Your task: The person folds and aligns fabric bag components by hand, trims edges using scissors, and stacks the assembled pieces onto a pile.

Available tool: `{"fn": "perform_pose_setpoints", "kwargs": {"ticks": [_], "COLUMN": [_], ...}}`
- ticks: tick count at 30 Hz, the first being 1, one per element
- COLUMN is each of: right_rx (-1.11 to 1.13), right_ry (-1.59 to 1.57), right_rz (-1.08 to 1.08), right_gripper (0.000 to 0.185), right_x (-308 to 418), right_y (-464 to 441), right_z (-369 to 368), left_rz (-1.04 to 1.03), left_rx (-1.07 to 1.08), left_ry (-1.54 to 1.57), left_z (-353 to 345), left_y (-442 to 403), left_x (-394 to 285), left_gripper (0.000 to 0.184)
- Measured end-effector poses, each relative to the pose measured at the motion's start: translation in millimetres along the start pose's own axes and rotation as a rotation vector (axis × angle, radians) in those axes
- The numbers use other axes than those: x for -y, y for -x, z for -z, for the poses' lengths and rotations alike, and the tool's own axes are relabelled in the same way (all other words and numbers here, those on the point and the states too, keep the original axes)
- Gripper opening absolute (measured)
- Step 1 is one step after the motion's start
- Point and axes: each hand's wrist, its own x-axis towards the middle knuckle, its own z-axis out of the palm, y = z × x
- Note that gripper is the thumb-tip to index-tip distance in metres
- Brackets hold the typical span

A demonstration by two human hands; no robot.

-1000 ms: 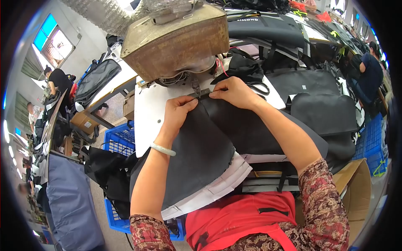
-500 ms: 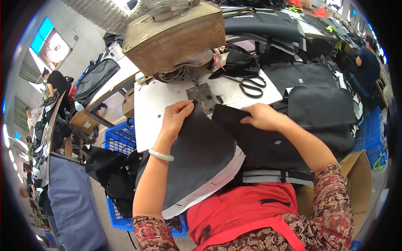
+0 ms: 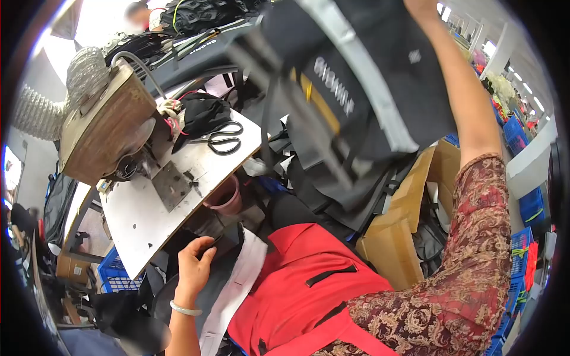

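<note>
Raised at the upper right, my right hand (image 3: pixel 421 7) is cut off by the frame's top edge, its fingers out of sight. Beside it hangs a large black bag piece (image 3: pixel 380 77) with a grey stripe and white lettering, partly blurred. My left hand (image 3: pixel 198 264) is low on the left, thumb and forefinger pinched at the edge of a dark panel (image 3: pixel 219 261) with a white border. This panel lies along the red apron (image 3: pixel 297 285). Black scissors (image 3: pixel 222 139) rest on the white worktable (image 3: pixel 142 225) beside a metal plate (image 3: pixel 170 187).
A rusty machine housing (image 3: pixel 107 127) with a foil duct (image 3: pixel 41 113) overhangs the table's left side. Below the table's edge is a pink bin (image 3: pixel 225 199). An open cardboard box (image 3: pixel 395 237) stands at the right, and a blue crate (image 3: pixel 116 270) at the lower left.
The view has swung right. My right hand has left the dark panel and risen to the upper right, where the lettered bag piece is lifted. My left hand has come down off the table with the panel.
</note>
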Motion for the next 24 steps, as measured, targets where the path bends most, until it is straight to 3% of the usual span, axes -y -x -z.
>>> {"fn": "perform_pose_setpoints", "kwargs": {"ticks": [1, 4, 5, 7, 8, 11, 13, 14, 15, 18, 21, 22, 24], "right_rx": [-0.147, -0.311, -0.187, 0.274, 0.264, 0.697, 1.032, 1.185, 1.304, 1.48, 1.729, 1.774, 1.768], "right_ry": [-0.016, -0.167, -0.173, -0.018, -0.297, -0.512, -0.588, -0.487, -0.49, -0.346, -0.334, -0.319, -0.431], "right_rz": [0.137, 0.467, 0.529, 0.434, 0.537, 0.26, -0.11, 0.004, -0.044, -0.101, -0.11, -0.055, 0.075], "right_gripper": [0.012, 0.021, 0.025, 0.033, 0.037, 0.041, 0.052, 0.057, 0.055, 0.055, 0.053, 0.052, 0.046], "right_x": [12, 17, 22, 24, 49, 38, 25, 19, 28, 55, 65, 81, 130], "right_y": [-14, -16, 5, 78, 115, 280, 398, 441, 461, 465, 431, 411, 376], "right_z": [23, 40, 45, 41, 44, 16, 6, 7, 14, 31, 15, 15, 19], "left_rz": [0.062, -0.028, -0.073, -0.137, -0.154, -0.212, -0.106, -0.042, 0.026, 0.077, 0.501, 0.63, 0.61], "left_rx": [0.014, 0.031, 0.035, 0.029, 0.016, -0.033, -0.075, -0.059, -0.042, -0.193, -0.351, -0.312, -0.256], "left_ry": [0.044, -0.069, -0.102, -0.163, -0.191, -0.35, -0.446, -0.504, -0.562, -0.585, -0.615, -0.495, -0.624], "left_z": [-8, -22, -25, -26, -26, -15, 0, 13, 29, 74, 123, 133, 116], "left_y": [1, 3, 4, 5, 8, 22, 38, 48, 61, 114, 186, 205, 207], "left_x": [5, 12, 17, 19, 18, 30, 31, 40, 54, 78, 159, 182, 151], "left_gripper": [0.019, 0.019, 0.02, 0.022, 0.022, 0.023, 0.027, 0.029, 0.032, 0.04, 0.032, 0.029, 0.025]}}
